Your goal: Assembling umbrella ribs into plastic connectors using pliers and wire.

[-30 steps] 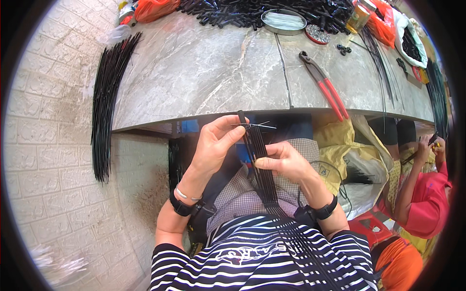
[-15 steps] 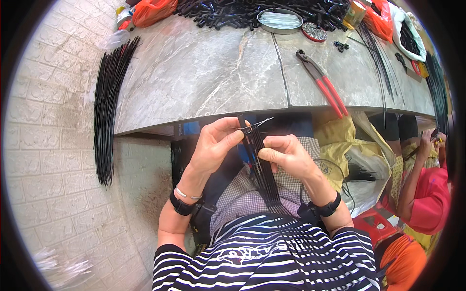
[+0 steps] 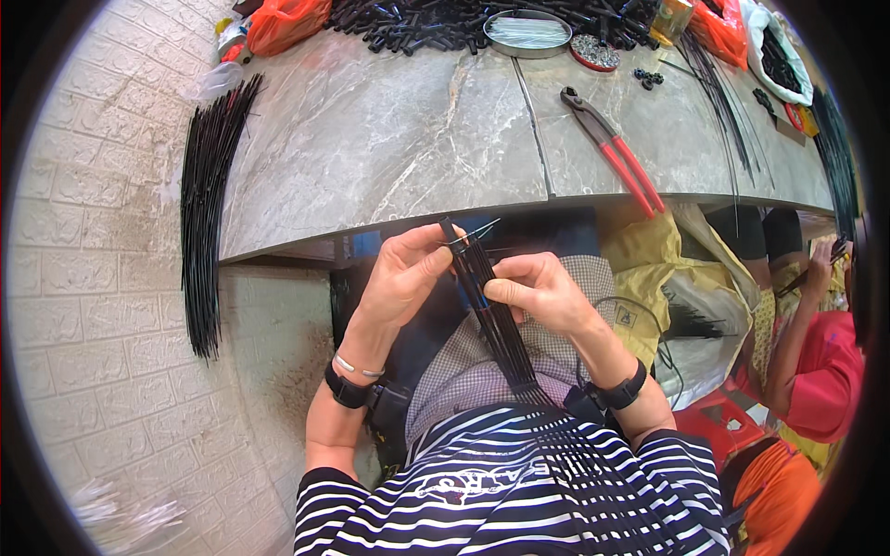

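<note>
Seen from your own head, looking down, both your hands meet near the centre on a bundle of thin black rods (image 3: 508, 347). It runs from just below the near edge of a grey marbled table (image 3: 389, 139) down toward 5 o'clock, over a checked cloth (image 3: 454, 371) on your lap, onto your striped shirt (image 3: 464, 486). Your left hand (image 3: 403, 273), toward 9 o'clock, pinches its upper end between thumb and fingers. Your right hand (image 3: 542, 292), toward 3 o'clock, has thumb and forefinger closed on its right edge; which rods they grasp, you cannot tell. Thin pale wires (image 3: 482, 229) cross near the top of the bundle.

On the table, red-handled pliers (image 3: 630, 173) lie at 2 o'clock. At 1 o'clock sits a small red-rimmed dish (image 3: 593, 69), beside a round metal tin (image 3: 527, 53) of pale sticks. A pile of short black pieces (image 3: 408, 23) spreads at 12 o'clock. Long black rods (image 3: 206, 213) hang over the table's end between 9 and 10 o'clock.
</note>
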A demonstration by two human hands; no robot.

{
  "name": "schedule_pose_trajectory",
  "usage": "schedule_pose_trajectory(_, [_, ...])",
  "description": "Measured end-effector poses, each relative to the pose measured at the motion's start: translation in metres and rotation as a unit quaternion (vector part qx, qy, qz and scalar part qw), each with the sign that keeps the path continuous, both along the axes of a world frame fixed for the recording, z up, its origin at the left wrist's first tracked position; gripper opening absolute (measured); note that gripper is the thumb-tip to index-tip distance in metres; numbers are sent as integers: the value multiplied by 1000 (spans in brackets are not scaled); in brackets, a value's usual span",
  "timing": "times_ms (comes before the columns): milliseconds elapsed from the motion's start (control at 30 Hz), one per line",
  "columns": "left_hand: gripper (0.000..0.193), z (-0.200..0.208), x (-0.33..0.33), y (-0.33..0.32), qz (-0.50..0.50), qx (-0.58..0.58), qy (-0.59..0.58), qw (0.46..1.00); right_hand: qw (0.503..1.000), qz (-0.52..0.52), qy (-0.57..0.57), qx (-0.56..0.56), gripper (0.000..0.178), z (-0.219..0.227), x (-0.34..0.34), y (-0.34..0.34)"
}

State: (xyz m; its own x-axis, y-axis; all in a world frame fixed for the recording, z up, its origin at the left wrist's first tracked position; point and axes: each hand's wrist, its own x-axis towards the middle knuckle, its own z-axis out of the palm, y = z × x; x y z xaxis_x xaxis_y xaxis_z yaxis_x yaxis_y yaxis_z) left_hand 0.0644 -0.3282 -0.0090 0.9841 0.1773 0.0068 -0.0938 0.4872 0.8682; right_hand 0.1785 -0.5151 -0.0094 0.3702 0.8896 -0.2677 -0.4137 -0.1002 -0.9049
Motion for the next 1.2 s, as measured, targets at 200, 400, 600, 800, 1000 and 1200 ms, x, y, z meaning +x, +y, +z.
schedule_pose_trajectory(200, [30, 4, 2, -8, 22, -13, -10, 1000, 997, 2, 61, 38, 19, -8, 1, 2])
schedule_pose_trajectory(400, [27, 42, 21, -11, 31, 67, -43, 996, 977, 77, 112, 163, 21, -7, 29, 20])
schedule_pose_trajectory(600, [22, 60, 32, -7, -8, 124, -20, 992, 961, 117, 92, 232, 24, -12, 41, 28])
schedule_pose_trajectory(800, [25, 51, 51, 3, -79, 193, -114, 971, 950, 155, 52, 264, 27, -12, 47, 23])
schedule_pose_trajectory(1000, [23, 44, 84, -10, -182, 177, -253, 934, 947, 176, 36, 267, 31, -3, 57, -1])
schedule_pose_trajectory(1200, [18, 51, 91, -30, -238, 91, -221, 941, 956, 133, -13, 260, 34, 7, 51, -26])
